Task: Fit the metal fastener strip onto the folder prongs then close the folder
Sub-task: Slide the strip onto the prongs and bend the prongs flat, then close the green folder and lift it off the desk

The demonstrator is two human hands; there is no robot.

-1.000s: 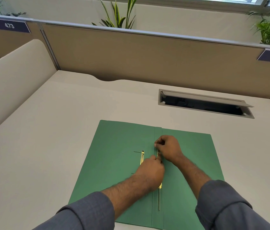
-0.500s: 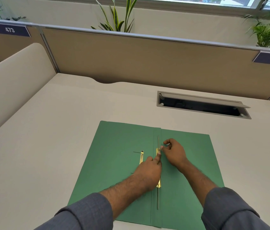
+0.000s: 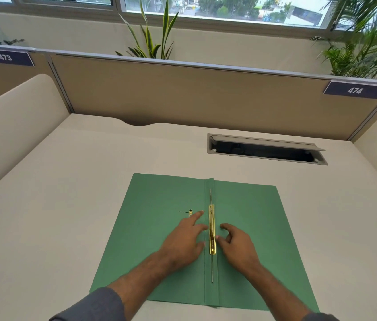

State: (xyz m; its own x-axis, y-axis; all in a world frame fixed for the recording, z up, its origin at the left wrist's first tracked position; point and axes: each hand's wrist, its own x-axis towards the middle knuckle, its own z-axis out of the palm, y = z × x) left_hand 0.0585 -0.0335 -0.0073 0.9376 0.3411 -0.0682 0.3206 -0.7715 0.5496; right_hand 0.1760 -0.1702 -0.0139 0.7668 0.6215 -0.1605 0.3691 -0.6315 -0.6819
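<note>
A green folder (image 3: 247, 216) lies open and flat on the desk. A gold metal fastener strip (image 3: 212, 228) lies along its centre fold, with thin prongs sticking out flat beyond both ends. My left hand (image 3: 184, 239) rests flat on the left leaf, fingers spread beside the strip. My right hand (image 3: 235, 245) rests on the right leaf, its thumb and fingertips touching the strip's right edge. A small gold piece (image 3: 190, 212) with a thin wire lies on the left leaf near my left index finger.
A grey cable slot (image 3: 266, 149) with its lid raised is set into the desk behind the folder. Beige partition panels (image 3: 206, 98) enclose the desk at the back and sides. Plants stand behind the partition.
Both hands have drawn back toward me from the strip's far end and spread apart to either side. The strip now shows in full along the fold. The camera tilted up.
</note>
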